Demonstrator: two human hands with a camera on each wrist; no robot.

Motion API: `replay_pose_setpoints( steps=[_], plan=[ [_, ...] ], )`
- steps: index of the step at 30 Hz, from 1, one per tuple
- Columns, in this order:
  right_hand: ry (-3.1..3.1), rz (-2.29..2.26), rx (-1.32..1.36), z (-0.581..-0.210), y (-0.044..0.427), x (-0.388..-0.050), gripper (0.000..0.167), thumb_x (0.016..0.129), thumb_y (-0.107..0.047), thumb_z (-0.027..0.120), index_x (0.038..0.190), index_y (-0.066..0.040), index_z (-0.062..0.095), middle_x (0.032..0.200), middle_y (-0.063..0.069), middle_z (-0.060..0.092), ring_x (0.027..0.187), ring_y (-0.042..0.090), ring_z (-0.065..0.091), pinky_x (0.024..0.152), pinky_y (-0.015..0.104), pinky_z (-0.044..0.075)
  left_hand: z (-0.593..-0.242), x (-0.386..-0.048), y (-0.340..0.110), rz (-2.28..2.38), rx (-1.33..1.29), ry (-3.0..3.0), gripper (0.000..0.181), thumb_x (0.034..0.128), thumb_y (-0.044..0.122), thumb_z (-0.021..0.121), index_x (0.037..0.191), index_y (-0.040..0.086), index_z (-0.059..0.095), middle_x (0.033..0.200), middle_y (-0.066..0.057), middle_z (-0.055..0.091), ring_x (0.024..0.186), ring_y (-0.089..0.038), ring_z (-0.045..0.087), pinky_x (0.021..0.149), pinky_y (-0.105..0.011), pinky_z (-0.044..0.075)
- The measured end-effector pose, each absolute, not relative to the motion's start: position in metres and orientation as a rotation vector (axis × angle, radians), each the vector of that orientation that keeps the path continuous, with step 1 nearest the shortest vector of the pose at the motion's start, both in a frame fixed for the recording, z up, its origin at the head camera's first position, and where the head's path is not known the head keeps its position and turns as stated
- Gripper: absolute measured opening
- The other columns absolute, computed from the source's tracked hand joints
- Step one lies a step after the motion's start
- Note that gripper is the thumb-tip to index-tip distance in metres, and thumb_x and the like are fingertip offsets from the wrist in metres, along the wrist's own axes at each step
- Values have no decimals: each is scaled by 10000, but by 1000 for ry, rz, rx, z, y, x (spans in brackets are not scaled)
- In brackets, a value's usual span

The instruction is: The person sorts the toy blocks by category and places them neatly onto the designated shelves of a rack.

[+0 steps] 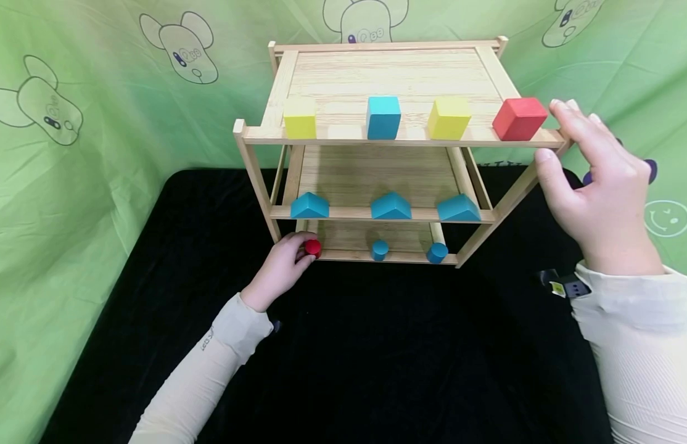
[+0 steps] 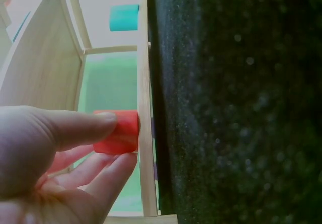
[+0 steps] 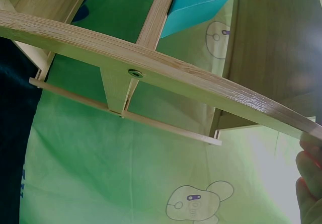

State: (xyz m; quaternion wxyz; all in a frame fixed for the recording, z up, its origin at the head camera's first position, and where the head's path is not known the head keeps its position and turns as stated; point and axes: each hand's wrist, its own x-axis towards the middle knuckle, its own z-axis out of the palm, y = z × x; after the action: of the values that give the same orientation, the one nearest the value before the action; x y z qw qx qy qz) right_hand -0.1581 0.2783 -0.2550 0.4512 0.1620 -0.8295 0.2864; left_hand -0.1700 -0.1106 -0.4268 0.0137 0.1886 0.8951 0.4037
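In the head view, my left hand is at the left end of the bottom tier of a wooden shelf rack. It pinches a red cylinder between thumb and fingers, at the front rail in the left wrist view. My right hand holds the rack's upper right corner, thumb and fingers on either side of the post, next to a red cube. Only some of its fingers show in the right wrist view. Two blue cylinders, one in the middle and one at the right, stand on the bottom tier.
Along the top tier's front stand a yellow block, a blue block and another yellow block. Three blue triangular prisms line the middle tier. Black cloth lies below; a green printed curtain hangs behind.
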Motion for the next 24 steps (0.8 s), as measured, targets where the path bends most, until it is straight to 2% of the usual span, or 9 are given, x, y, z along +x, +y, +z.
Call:
replay_pose_setpoints(
  steps=[24],
  plan=[
    [-2063,710,419,-257,281,-162,460,914,-362,620,1298,-122,704,1278,51,690,1278,109,582,1154,330,380,-427,-168,-106,1193,618,2866,380,958,9,655,1328,-42,584,1218,-224,610,1057,-315,635,891,-394,578]
  ],
)
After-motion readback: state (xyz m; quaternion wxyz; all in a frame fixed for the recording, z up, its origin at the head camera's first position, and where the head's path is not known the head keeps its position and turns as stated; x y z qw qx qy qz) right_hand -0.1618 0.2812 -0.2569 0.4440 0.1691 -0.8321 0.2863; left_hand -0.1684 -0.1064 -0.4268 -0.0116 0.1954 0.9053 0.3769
